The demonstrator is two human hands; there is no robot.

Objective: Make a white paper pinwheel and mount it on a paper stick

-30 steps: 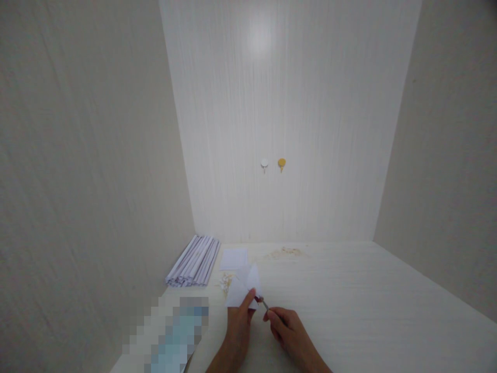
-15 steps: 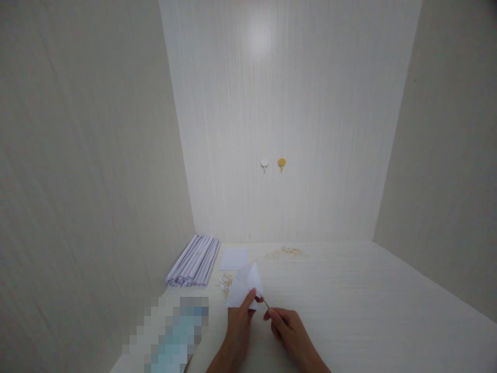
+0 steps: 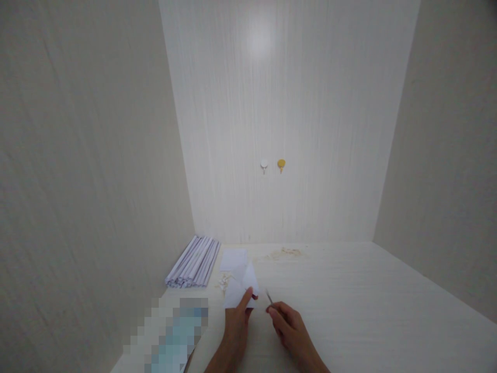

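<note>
Between the thumb and fingers of my left hand [image 3: 237, 324] is a white paper pinwheel [image 3: 235, 293], its corners cut and partly folded inward. My right hand [image 3: 288, 324] grips a thin pointed metal tool [image 3: 269, 297], tip up and slightly blurred. A small gap separates that tip from the paper's right edge. The exact kind of tool is too small to make out. Just left of the pinwheel lies a little heap of small pale pieces [image 3: 223, 282]. Behind it, a square white paper stack [image 3: 233, 258] rests flat on the table.
Several rolled paper sticks [image 3: 194, 263] are bundled against the left wall. Thin beige strips [image 3: 290, 252] lie near the back wall. A white hook [image 3: 264, 165] and a yellow hook [image 3: 281, 163] are fixed on that wall. A blurred-out bluish area [image 3: 176, 336] covers the lower left.
My right hand has drawn the tool away from the paper, a little to the right and up. The left hand with the pinwheel has shifted slightly left.
</note>
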